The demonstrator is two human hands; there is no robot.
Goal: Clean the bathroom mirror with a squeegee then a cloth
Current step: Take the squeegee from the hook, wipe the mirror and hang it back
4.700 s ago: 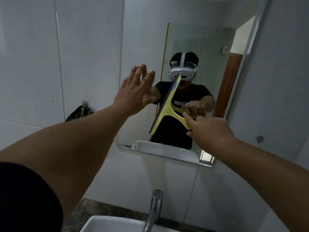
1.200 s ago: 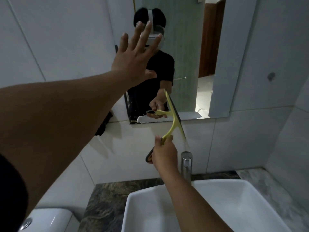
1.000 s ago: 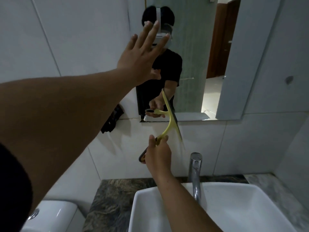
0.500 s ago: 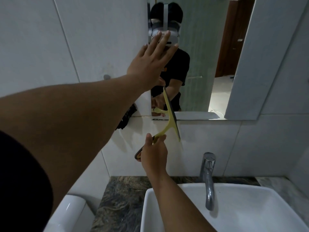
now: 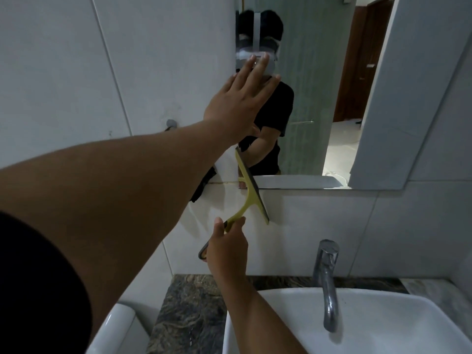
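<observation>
The bathroom mirror (image 5: 314, 93) hangs on the white tiled wall above the basin. My right hand (image 5: 227, 247) grips the handle of a yellow squeegee (image 5: 251, 189) whose black blade stands nearly upright, crossing the mirror's lower left corner and reaching down onto the tiles below it. My left hand (image 5: 242, 103) is raised with straight, spread fingers at the mirror's left edge; whether it touches the glass I cannot tell. No cloth is in view.
A white basin (image 5: 370, 325) with a chrome tap (image 5: 327, 279) sits below right on a dark marbled counter (image 5: 189, 310). A toilet cistern (image 5: 120, 330) shows lower left. A dark item (image 5: 203, 185) hangs from a wall hook (image 5: 170, 123) behind my left arm.
The squeegee has come down from the mirror's middle to its lower left corner and the tiles below. My left hand stays raised with straight fingers, and the view has shifted left.
</observation>
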